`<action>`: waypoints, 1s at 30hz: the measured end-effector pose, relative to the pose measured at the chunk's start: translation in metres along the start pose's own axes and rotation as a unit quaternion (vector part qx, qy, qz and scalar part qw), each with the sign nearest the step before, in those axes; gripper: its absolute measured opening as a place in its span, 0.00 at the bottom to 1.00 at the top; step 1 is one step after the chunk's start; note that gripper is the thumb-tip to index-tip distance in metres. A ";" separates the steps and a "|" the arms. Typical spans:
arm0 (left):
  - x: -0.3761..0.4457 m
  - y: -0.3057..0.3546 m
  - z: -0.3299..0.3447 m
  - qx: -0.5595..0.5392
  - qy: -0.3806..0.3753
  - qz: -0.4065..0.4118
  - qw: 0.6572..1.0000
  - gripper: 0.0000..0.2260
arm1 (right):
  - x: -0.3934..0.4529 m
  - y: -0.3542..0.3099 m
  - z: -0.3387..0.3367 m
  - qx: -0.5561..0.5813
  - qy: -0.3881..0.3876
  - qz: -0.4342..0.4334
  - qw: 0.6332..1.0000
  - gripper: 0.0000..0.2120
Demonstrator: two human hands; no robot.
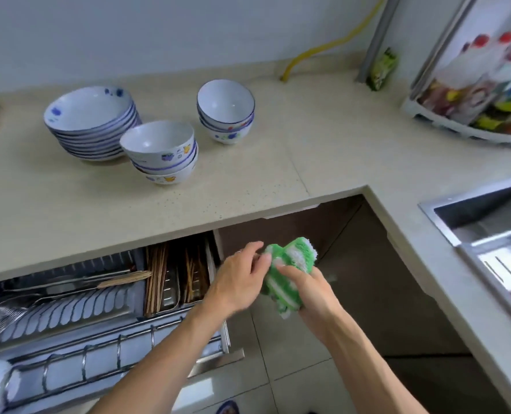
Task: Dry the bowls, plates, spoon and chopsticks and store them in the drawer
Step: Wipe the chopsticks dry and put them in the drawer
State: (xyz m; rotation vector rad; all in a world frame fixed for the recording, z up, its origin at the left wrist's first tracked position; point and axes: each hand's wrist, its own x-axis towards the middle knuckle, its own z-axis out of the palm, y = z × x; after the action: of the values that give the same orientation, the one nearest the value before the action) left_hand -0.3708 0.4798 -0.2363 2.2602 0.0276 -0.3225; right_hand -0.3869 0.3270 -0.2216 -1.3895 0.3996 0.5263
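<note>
Over the open drawer, your two hands meet on the green-and-white cloth: your right hand grips it from below with fingers curled round it, and your left hand pinches its near edge. Whether anything is wrapped inside the cloth cannot be told. Chopsticks already lie in the drawer's right-hand trays, and a long utensil rests across the rack. On the counter, well apart from your hands, stand a stack of plates and two stacks of bowls, one near and one further back. Shake the cloth out flat before reaching, I would judge, so a dry face meets the next dish. Take the top bowl alone and wipe inside, then the rim and foot.
</note>
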 end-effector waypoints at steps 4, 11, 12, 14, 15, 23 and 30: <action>0.007 0.062 0.012 -0.042 -0.018 0.069 0.997 0.10 | -0.039 -0.031 -0.043 0.015 0.058 -0.046 0.997 0.09; 0.021 0.173 0.068 -0.056 -0.085 0.173 0.980 0.02 | -0.099 -0.061 -0.150 0.081 0.181 -0.090 0.976 0.06; 0.023 0.187 0.079 -0.057 -0.101 0.178 0.977 0.03 | -0.104 -0.064 -0.168 0.108 0.191 -0.093 0.971 0.07; 0.029 0.233 0.126 -0.046 -0.133 0.196 0.971 0.05 | -0.115 -0.062 -0.226 0.174 0.223 -0.094 0.955 0.09; 0.032 0.239 0.131 -0.049 -0.129 0.192 0.972 0.05 | -0.113 -0.064 -0.234 0.181 0.227 -0.095 0.952 0.10; 0.049 0.334 0.268 0.036 -0.227 0.221 0.948 0.09 | -0.133 -0.056 -0.379 0.188 0.321 -0.069 0.926 0.10; 0.066 0.358 0.348 0.164 -0.252 0.209 0.930 0.13 | -0.151 -0.033 -0.449 0.236 0.395 -0.027 0.888 0.10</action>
State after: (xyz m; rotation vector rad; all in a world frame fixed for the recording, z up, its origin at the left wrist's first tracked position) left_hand -0.3386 -0.0219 -0.2015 2.3602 -0.8201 -0.7042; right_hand -0.4748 -0.1376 -0.1754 -1.0760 1.0673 -0.2178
